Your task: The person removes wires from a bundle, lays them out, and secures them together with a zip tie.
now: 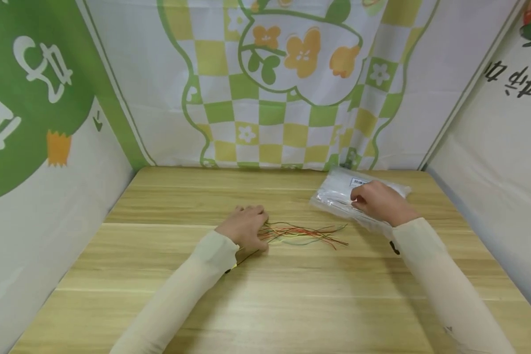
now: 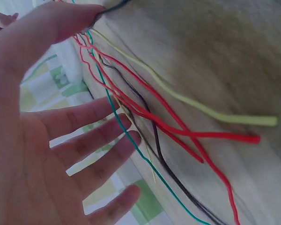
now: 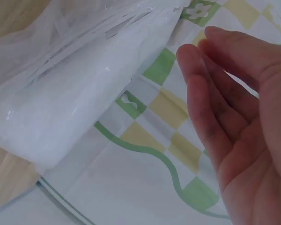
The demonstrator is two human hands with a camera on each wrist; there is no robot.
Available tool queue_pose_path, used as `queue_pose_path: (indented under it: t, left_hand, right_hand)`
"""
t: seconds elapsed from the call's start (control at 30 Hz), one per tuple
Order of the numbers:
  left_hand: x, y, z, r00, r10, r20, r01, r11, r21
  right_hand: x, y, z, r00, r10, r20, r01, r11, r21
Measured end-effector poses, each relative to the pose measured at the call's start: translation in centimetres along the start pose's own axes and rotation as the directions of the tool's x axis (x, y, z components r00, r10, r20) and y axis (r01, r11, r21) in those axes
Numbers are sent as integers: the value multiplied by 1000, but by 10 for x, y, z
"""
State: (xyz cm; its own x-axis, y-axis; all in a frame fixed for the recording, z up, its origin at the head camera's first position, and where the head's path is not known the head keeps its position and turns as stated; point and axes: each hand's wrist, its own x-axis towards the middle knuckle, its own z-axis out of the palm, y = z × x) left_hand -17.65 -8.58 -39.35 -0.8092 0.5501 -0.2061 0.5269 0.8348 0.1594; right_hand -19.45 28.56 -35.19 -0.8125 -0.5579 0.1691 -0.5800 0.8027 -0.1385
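Observation:
A loose bundle of thin coloured wires (image 1: 302, 232), in red, yellow, green and dark tones, lies across the middle of the table. My left hand (image 1: 244, 227) is over the bundle's left end, fingers spread. In the left wrist view its thumb lies against a dark wire (image 2: 113, 8), while the red wires (image 2: 178, 130) fan out past the straight fingers. My right hand (image 1: 378, 200) is above a clear plastic bag (image 1: 332, 192) at the back right. Its fingers are loosely bent, and the right wrist view shows nothing between thumb and fingertips, with the bag (image 3: 70, 103) beside them.
The wooden table (image 1: 292, 305) runs back to a patterned cloth (image 1: 270, 123) hanging behind it. More printed cloth stands along the left and right sides. A label (image 1: 358, 182) shows on the bag, partly covered by my right hand.

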Motion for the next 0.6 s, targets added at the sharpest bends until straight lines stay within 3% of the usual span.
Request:
queue_pose_path:
  t: [0.23, 0.37, 0.6]
  left_hand:
    - [-3, -3, 1, 999, 21, -34, -21, 1000, -6]
    - [-5, -5, 0, 999, 22, -23, -22, 1000, -4]
    - [-11, -4, 3, 1000, -12, -3, 12, 999, -44]
  right_hand:
    - [18, 5, 5, 994, 10, 109, -10, 1000, 0]
    - [27, 5, 12, 987, 7, 158, -9, 1000, 16]
    - [39, 5, 33, 970, 110, 216, -104, 994, -41]
